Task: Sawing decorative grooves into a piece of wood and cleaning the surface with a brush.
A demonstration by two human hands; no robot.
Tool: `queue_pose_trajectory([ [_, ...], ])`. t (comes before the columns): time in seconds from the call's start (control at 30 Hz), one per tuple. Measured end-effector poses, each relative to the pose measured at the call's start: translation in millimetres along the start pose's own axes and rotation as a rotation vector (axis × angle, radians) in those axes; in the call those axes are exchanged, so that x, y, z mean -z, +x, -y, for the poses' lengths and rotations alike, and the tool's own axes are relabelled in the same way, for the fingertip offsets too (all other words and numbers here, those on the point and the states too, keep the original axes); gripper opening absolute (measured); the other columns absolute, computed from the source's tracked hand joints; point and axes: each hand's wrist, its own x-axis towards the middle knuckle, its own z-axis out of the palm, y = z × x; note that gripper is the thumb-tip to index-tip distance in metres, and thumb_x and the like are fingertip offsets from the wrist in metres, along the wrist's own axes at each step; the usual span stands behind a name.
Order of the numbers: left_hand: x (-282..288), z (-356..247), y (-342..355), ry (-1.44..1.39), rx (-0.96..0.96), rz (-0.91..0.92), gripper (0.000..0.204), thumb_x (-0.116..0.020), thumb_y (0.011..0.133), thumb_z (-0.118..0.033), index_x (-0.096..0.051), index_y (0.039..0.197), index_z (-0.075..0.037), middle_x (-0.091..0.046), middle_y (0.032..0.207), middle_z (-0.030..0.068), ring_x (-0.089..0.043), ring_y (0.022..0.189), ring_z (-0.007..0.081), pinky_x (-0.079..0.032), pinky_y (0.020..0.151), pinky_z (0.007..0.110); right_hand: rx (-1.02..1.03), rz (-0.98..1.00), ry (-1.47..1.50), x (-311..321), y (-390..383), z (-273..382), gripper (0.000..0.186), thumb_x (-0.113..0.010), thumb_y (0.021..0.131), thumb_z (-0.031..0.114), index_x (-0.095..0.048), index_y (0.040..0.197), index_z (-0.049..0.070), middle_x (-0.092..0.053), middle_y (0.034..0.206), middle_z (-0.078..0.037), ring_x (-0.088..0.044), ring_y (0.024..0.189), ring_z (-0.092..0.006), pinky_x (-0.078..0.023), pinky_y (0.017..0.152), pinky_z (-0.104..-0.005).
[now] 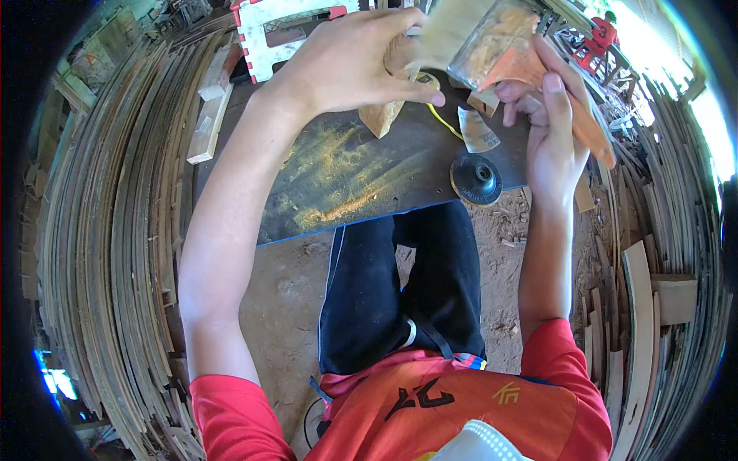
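My left hand (357,65) is at the top of the view, curled around a light wooden piece (396,54). My right hand (555,127) grips a wide brush (503,61) by its orange handle, with its pale bristles blurred beside my left hand. Beneath my left hand an angled wood block (378,121) rests on the dark worktable (300,188), which has sawdust streaked across it. A black rubber backing disc (475,180) lies at the table's near edge, below a printed paper piece (477,131) and a yellow cord (444,121).
Long stacked boards (108,238) line both sides. Pale timber offcuts (207,127) sit at the table's left, near a white and red plastic stool (261,31). A person in red (596,42) is in the background at upper right. My legs are below the table's edge.
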Motion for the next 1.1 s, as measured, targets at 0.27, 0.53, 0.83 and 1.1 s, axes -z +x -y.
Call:
queue_pose_trajectory([
  [0.27, 3.0, 6.1, -5.3, -0.254, 0.024, 0.065, 0.074, -0.088, 0.083, -0.024, -0.035, 0.132, -0.01, -0.059, 0.119, 0.0135, -0.064, 0.114, 0.0245, -0.051, 0.101, 0.039, 0.009, -0.091, -0.091, -13.0, 11.3, 6.9, 0.043, -0.054, 0.111, 0.025, -0.06, 0.141, -0.005, -0.075, 0.098, -0.015, -0.071, 0.081, -0.0153, -0.054, 0.063, -0.0249],
  [0.53, -10.9, 22.4, -40.5, -0.541, 0.029, -0.127, 0.071, -0.094, 0.078, -0.022, -0.06, 0.137, -0.001, -0.071, 0.124, 0.012, -0.069, 0.116, 0.0221, -0.051, 0.107, 0.036, -0.175, 0.27, 0.145, -3.4, 7.1, 15.6, 0.037, -0.058, 0.109, 0.023, -0.069, 0.13, -0.005, -0.076, 0.102, -0.014, -0.071, 0.072, -0.0152, -0.053, 0.057, -0.0255],
  [0.83, 1.7, 7.7, -38.6, -0.497, 0.032, 0.099, 0.073, -0.097, 0.073, -0.023, -0.066, 0.135, -0.001, -0.075, 0.125, 0.0108, -0.069, 0.116, 0.0189, -0.049, 0.111, 0.039, -0.068, 0.349, 0.006, -7.6, 18.6, 28.9, 0.028, -0.065, 0.106, 0.021, -0.076, 0.12, 0.0, -0.077, 0.089, -0.008, -0.065, 0.072, -0.0069, -0.05, 0.061, -0.0221],
  [1.1, 14.3, -1.0, -44.1, -0.55, -0.088, 0.1, 0.071, -0.088, 0.073, -0.006, -0.062, 0.138, 0.001, -0.074, 0.125, 0.0142, -0.069, 0.118, 0.0199, -0.049, 0.11, 0.037, 0.156, 0.594, -0.243, -4.9, 13.3, 42.7, 0.022, -0.072, 0.099, 0.014, -0.078, 0.114, -0.001, -0.08, 0.098, -0.011, -0.074, 0.078, -0.0166, -0.059, 0.072, -0.0302],
])
